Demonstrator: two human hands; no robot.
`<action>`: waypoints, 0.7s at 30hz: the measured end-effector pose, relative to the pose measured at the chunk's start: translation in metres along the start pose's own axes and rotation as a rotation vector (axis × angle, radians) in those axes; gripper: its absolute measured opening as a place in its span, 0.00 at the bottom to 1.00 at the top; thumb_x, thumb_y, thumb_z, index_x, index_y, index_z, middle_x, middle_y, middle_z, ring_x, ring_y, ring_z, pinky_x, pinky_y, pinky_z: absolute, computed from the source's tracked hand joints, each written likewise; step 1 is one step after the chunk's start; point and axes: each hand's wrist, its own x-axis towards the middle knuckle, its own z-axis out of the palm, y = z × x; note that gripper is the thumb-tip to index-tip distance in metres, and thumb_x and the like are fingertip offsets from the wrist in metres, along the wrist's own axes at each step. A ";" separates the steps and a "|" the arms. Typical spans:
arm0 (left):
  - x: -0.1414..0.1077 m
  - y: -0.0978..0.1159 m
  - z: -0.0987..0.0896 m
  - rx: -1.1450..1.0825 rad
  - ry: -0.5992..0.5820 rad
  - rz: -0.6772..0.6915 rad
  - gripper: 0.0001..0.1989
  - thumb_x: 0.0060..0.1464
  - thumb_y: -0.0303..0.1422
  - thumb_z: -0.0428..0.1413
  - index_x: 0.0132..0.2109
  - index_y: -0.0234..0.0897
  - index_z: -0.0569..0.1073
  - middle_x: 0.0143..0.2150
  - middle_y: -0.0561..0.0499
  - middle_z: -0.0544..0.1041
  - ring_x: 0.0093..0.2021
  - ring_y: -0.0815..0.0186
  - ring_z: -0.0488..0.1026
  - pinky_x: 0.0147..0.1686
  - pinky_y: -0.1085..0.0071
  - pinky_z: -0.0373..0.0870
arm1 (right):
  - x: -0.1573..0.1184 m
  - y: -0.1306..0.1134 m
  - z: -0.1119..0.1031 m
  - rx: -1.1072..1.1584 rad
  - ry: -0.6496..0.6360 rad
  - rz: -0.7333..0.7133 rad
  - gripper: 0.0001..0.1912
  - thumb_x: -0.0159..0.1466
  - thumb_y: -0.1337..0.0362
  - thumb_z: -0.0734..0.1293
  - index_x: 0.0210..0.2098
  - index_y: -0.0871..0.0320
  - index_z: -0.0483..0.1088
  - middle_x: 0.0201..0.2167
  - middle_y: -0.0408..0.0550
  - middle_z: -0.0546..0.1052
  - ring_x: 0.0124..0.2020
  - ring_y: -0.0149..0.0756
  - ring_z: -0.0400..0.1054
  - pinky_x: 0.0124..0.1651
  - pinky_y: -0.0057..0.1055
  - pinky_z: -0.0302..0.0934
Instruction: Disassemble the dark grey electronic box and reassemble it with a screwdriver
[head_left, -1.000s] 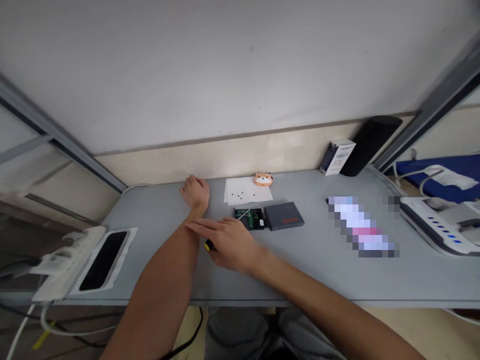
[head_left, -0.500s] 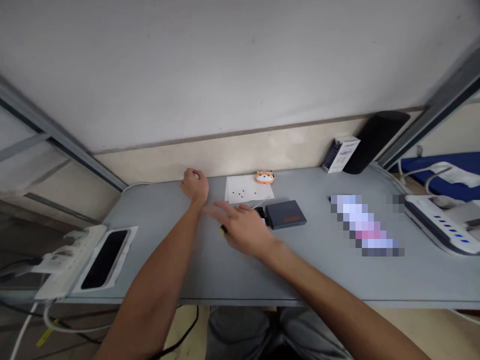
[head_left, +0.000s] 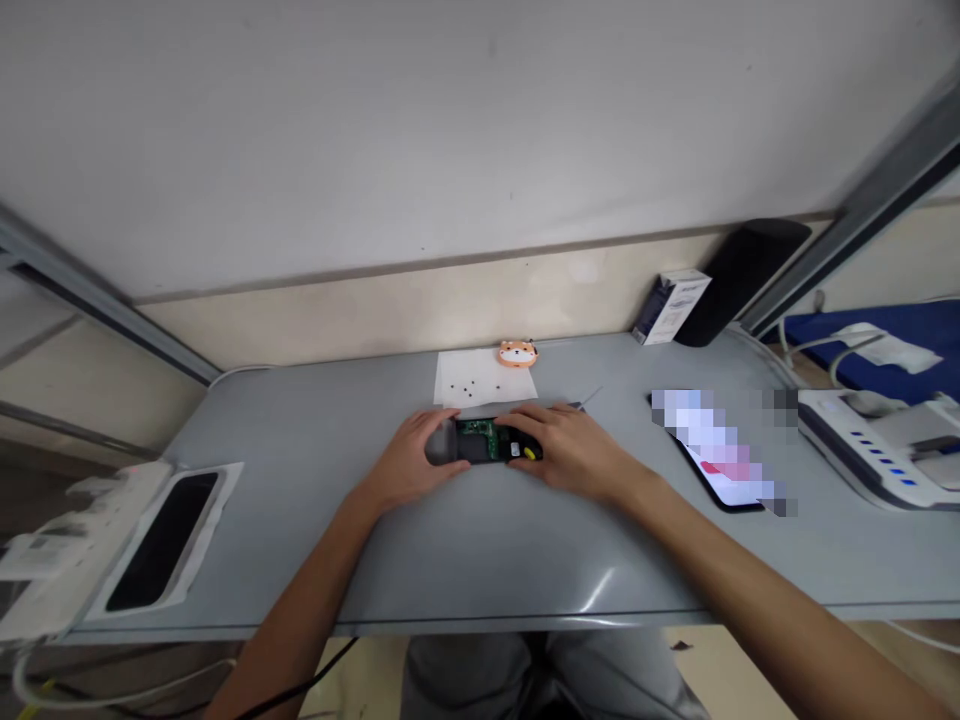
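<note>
My left hand (head_left: pixel 417 456) grips the left end of an opened dark electronic device (head_left: pixel 474 447), thumb and fingers on its near and far edges. A green circuit board (head_left: pixel 491 432) shows inside the casing. My right hand (head_left: pixel 574 447) holds the right end, its fingers curled over a black part with a white label and a yellow spot. That hand hides much of this end. A thin light rod (head_left: pixel 591 398) sticks out beyond it. Just behind the device, several small dark pieces lie on white paper (head_left: pixel 486 380).
An orange animal-faced case (head_left: pixel 517 353) rests on the paper's far right corner. A lit phone (head_left: pixel 720 455) and a white power strip (head_left: pixel 877 450) lie rightward. Another phone (head_left: pixel 163 540) is at left. A small carton (head_left: pixel 671 308) and black cylinder (head_left: pixel 742 280) stand by the wall.
My left hand, earlier closed near the desk's back edge, has come forward to the device. My right hand has moved right and now grips it too. The view has shifted slightly.
</note>
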 end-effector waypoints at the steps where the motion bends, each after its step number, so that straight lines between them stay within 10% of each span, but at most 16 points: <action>1: 0.000 -0.002 -0.001 -0.021 0.001 -0.016 0.34 0.54 0.38 0.69 0.66 0.46 0.70 0.64 0.45 0.75 0.65 0.51 0.71 0.68 0.52 0.66 | -0.002 0.002 -0.003 0.012 0.024 -0.007 0.26 0.66 0.61 0.72 0.63 0.51 0.72 0.60 0.53 0.79 0.51 0.49 0.78 0.55 0.49 0.70; 8: -0.003 -0.004 -0.009 -0.129 -0.058 -0.067 0.41 0.51 0.39 0.71 0.69 0.48 0.67 0.65 0.46 0.73 0.65 0.52 0.71 0.69 0.55 0.66 | -0.038 0.003 -0.033 0.044 0.104 -0.053 0.17 0.67 0.59 0.72 0.56 0.49 0.75 0.57 0.50 0.80 0.48 0.47 0.80 0.50 0.45 0.72; 16: -0.008 -0.006 -0.015 -0.178 -0.084 -0.043 0.40 0.54 0.37 0.68 0.71 0.48 0.65 0.66 0.46 0.73 0.64 0.53 0.71 0.68 0.55 0.66 | -0.068 -0.015 -0.010 -0.013 0.053 -0.178 0.19 0.64 0.60 0.75 0.54 0.50 0.77 0.59 0.53 0.80 0.47 0.50 0.80 0.50 0.49 0.73; 21: -0.010 -0.007 -0.014 -0.203 -0.057 -0.031 0.40 0.53 0.35 0.68 0.71 0.47 0.65 0.65 0.46 0.74 0.64 0.54 0.71 0.70 0.55 0.64 | -0.049 -0.024 -0.032 0.410 0.428 -0.180 0.05 0.72 0.66 0.66 0.40 0.53 0.74 0.46 0.50 0.82 0.41 0.39 0.78 0.41 0.36 0.70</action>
